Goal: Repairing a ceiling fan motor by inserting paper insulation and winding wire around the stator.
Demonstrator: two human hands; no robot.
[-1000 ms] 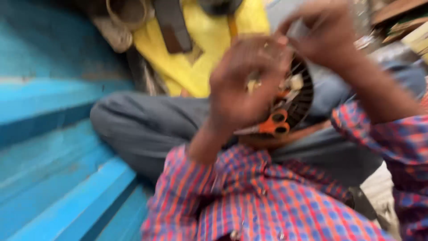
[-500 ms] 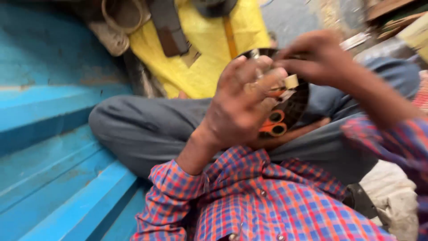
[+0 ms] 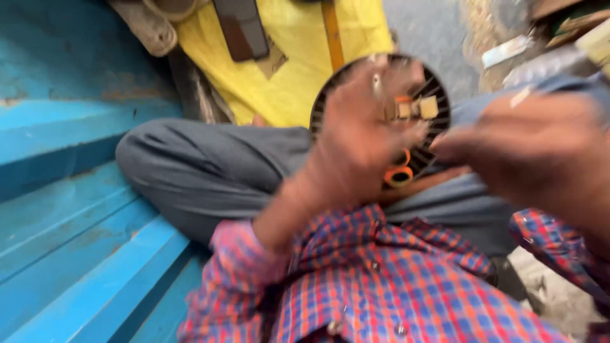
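Your left hand [image 3: 356, 140] is raised in front of you, its fingers curled around the near edge of a round, dark slotted motor part [image 3: 427, 136] with orange loops and small pale blocks on its face; the hand covers the left half of the disc and holds it up over your lap. Your right hand [image 3: 534, 152] sits just to the right of the disc, blurred, fingers bunched loosely toward its rim; whether they touch it you cannot tell from this view. The disc hangs above your grey-trousered leg [image 3: 210, 171], which is folded across the scene. Left of you runs a blue painted ledge [image 3: 70, 209]; a yellow cloth [image 3: 292, 70] lies beyond the leg.
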